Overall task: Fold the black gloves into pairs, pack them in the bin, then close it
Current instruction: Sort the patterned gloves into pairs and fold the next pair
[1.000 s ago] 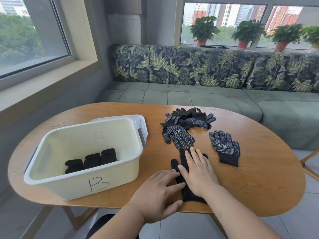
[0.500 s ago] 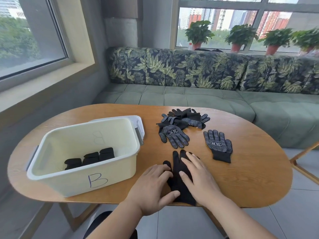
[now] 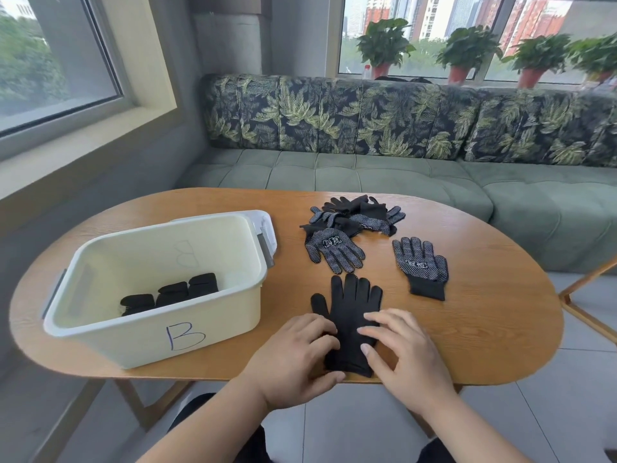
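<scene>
**Flat glove lies lengthwise between both hands, cuff nearest**

At the left of the oval wooden table (image 3: 484, 329) a cream plastic bin (image 3: 133, 339), marked "B" in pen, stands open. 3 folded black bundles (image 3: 173, 292) are seen in a row on its floor, and its white lid (image 3: 267, 228) lies behind it.

Just right of the bin, the left hand (image 3: 297, 355) is set on the left edge of a plain black knit glove (image 3: 350, 309), fingers bent and thumb at the cuff; whether cloth is pinched cannot be told. The glove lies flat, its long axis running straight away from the person, cuff at the near table edge and fingers pointing towards the sofa. Whether a 2nd glove lies beneath cannot be told. Beyond its fingertips, a dotted-palm glove (image 3: 334, 248) and a loose heap of gloves (image 3: 360, 212) are left unfolded.

The right hand (image 3: 400, 352) is laid on the glove's right side with fingers fairly straight, holding nothing. Both hands are equally near, so a fold along the length is judged likely, cuff towards fingertips. The knit looks soft and limp.

Farthest right, 1 more grip-dotted glove (image 3: 420, 265) lies apart.
</scene>
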